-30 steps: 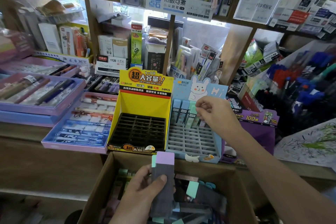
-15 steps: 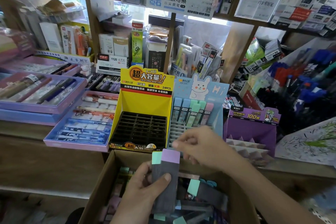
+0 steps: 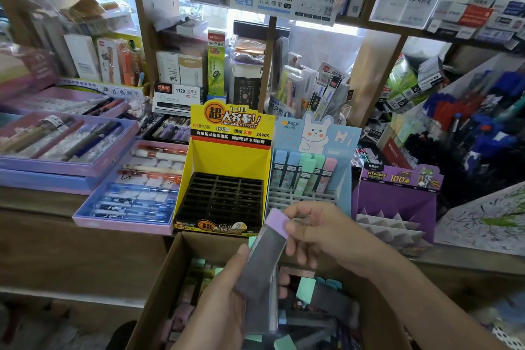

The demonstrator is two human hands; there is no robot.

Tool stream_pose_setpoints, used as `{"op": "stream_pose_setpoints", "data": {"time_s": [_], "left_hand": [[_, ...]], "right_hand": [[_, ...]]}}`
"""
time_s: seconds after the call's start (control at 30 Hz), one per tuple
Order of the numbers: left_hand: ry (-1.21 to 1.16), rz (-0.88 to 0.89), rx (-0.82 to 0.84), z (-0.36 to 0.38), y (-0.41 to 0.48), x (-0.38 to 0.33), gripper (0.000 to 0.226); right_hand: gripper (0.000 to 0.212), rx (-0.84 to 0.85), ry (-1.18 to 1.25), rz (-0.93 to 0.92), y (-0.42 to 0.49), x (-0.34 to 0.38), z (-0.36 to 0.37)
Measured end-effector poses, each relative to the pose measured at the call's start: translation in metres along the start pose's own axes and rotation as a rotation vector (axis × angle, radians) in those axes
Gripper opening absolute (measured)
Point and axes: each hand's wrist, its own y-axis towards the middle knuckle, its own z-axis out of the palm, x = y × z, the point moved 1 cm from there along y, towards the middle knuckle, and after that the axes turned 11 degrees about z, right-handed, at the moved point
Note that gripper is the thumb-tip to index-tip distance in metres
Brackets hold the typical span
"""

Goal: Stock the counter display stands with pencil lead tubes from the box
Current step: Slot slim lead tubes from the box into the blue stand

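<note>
Left grip (image 3: 221, 304) wraps the tube stack (image 3: 260, 273) over the box (image 3: 159, 278) below the surface's front edge, right grip (image 3: 321, 236) pinches the top purple cap (image 3: 277, 219): pull it straight, seat it upright in the blue stand (image 3: 284, 197).

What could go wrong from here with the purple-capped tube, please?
The right hand pinches only the purple cap of the dark grey lead tube that the left hand holds; the cap might pull off. The pastel-capped tubes in the blue rabbit display stand lean, so a nudge could topple them.
</note>
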Motion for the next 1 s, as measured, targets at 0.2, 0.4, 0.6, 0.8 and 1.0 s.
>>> {"op": "stream_pose_setpoints", "data": {"time_s": [0.2, 0.4, 0.6, 0.8, 1.0], "left_hand": [[0.082, -0.012, 0.056, -0.009, -0.004, 0.000, 0.050], [0.203, 0.028, -0.015, -0.012, -0.004, -0.001, 0.059], [0.275, 0.150, -0.037, -0.015, 0.002, 0.005, 0.065], [0.374, 0.243, -0.101, -0.018, 0.002, 0.003, 0.072], [0.316, 0.232, -0.148, -0.016, -0.002, -0.003, 0.046]], "right_hand": [[0.016, 0.084, 0.062, -0.045, -0.001, -0.001, -0.004], [0.023, 0.107, 0.164, 0.008, -0.003, 0.004, -0.003], [0.028, 0.140, 0.194, 0.018, -0.005, 0.008, -0.004], [0.027, 0.036, 0.066, -0.042, 0.000, 0.008, -0.001], [0.017, -0.119, -0.051, -0.093, 0.000, 0.022, 0.005]]}}
